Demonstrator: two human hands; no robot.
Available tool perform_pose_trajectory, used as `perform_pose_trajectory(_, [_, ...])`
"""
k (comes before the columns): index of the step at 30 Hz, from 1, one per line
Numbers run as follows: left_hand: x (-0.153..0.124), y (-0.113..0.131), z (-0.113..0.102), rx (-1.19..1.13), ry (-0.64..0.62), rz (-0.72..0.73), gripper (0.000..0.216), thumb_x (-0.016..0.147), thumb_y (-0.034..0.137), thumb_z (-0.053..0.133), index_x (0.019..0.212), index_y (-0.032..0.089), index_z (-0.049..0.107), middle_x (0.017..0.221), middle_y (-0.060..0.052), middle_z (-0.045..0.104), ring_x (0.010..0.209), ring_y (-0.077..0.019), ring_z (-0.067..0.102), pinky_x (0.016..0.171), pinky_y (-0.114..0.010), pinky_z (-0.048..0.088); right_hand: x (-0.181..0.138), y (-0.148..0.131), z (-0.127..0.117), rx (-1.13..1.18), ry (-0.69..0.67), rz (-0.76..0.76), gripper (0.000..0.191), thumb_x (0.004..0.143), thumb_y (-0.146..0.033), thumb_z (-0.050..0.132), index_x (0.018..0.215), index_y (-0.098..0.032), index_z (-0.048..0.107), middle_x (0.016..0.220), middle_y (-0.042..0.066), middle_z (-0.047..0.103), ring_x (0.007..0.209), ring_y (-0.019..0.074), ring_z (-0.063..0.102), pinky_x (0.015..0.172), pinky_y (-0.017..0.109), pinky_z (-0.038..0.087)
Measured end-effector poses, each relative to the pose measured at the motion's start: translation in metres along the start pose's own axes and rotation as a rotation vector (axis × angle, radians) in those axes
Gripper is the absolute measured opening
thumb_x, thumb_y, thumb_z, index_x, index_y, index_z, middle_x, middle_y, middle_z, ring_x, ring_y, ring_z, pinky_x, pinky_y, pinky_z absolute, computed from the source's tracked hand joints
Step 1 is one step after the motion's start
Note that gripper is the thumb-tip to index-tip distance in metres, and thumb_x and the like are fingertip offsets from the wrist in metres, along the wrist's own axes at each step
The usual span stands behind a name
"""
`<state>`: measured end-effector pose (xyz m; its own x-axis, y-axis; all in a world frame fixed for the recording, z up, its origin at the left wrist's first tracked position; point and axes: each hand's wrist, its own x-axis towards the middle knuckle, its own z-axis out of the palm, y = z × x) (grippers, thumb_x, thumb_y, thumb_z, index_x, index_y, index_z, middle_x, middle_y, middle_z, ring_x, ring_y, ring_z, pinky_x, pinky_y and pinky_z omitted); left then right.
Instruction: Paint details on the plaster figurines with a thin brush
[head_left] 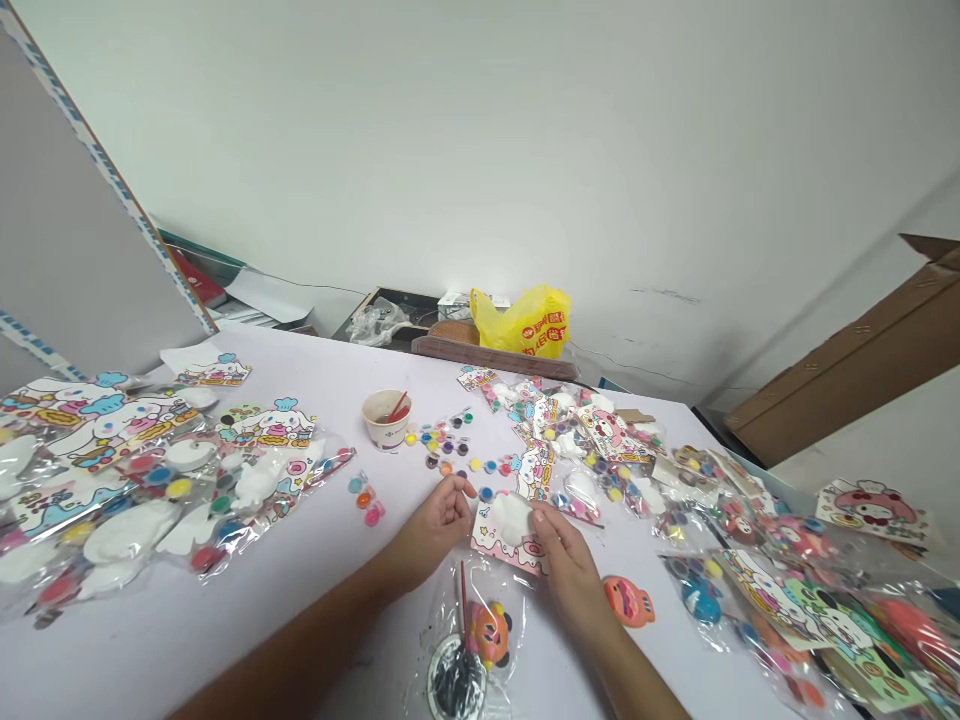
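My right hand (568, 560) pinches the edge of a white plaster figure (513, 518) that lies over a printed card (491, 545) with pink drips. To its left, my left hand (442, 522) has its fingers curled in; whatever they hold, if anything, is hidden. A blue paint pot (486, 494) sits beside the left fingertips. Below and between the hands lies a clear bag (450, 620) with a painted orange figure (491, 634), a red brush (463, 600) and a dark round piece (456, 680). Beside my right wrist lies an orange painted piece (630, 601).
A paper cup (386, 420) with a red brush stands behind loose paint pots (442, 440). Bagged plaster kits cover the left (135, 500) and right (787, 590) of the white table (300, 600). Beyond the back edge is a yellow plastic bag (521, 322); cardboard (847, 350) leans at right.
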<state>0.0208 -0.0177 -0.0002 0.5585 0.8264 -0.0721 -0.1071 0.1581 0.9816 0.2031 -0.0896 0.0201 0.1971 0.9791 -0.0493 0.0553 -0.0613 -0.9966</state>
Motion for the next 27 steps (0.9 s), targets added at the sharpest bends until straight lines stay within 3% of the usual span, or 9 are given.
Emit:
perform_pose_trajectory(6, [0.0008, -0.0044, -0.0017, 0.015, -0.012, 0.007, 0.025, 0.077, 0.020, 0.057, 0.100, 0.020, 0.047, 0.073, 0.005, 0.043, 0.062, -0.0107, 0.038, 0.057, -0.023, 0.030, 0.0002, 0.0000, 0.0003, -0.108, -0.124, -0.029, 0.041, 0.093, -0.054, 0.048, 0.083, -0.021, 0.069, 0.073, 0.001, 0.057, 0.072, 0.0187, 0.049, 0.069, 0.027, 0.041])
perform_pose_trajectory(13, [0.0021, -0.0025, -0.0003, 0.012, -0.013, 0.026, 0.022, 0.076, 0.021, 0.056, 0.096, 0.020, 0.047, 0.069, 0.006, 0.042, 0.061, -0.0105, 0.037, 0.055, -0.023, 0.029, 0.0018, -0.0010, 0.0012, -0.166, -0.146, -0.050, 0.034, 0.093, -0.048, 0.051, 0.103, -0.021, 0.069, 0.085, 0.003, 0.063, 0.078, 0.0197, 0.054, 0.072, 0.027, 0.043])
perform_pose_trajectory(21, [0.0037, -0.0061, -0.0018, 0.014, -0.002, 0.028, 0.022, 0.078, 0.026, 0.059, 0.096, 0.020, 0.047, 0.071, 0.006, 0.044, 0.062, -0.0107, 0.039, 0.055, -0.022, 0.029, 0.0000, -0.0090, 0.0026, -0.281, -0.146, -0.091, 0.027, 0.088, -0.042, 0.060, 0.087, -0.017, 0.069, 0.082, 0.004, 0.065, 0.080, 0.0216, 0.055, 0.073, 0.028, 0.043])
perform_pose_trajectory(27, [0.0047, -0.0058, -0.0013, 0.016, 0.003, 0.016, 0.024, 0.080, 0.031, 0.061, 0.097, 0.020, 0.048, 0.071, 0.006, 0.043, 0.061, -0.0107, 0.038, 0.055, -0.022, 0.028, -0.0013, -0.0093, -0.0014, -0.288, -0.206, -0.043, 0.029, 0.088, -0.043, 0.059, 0.088, -0.016, 0.070, 0.080, 0.003, 0.066, 0.076, 0.0211, 0.055, 0.069, 0.028, 0.042])
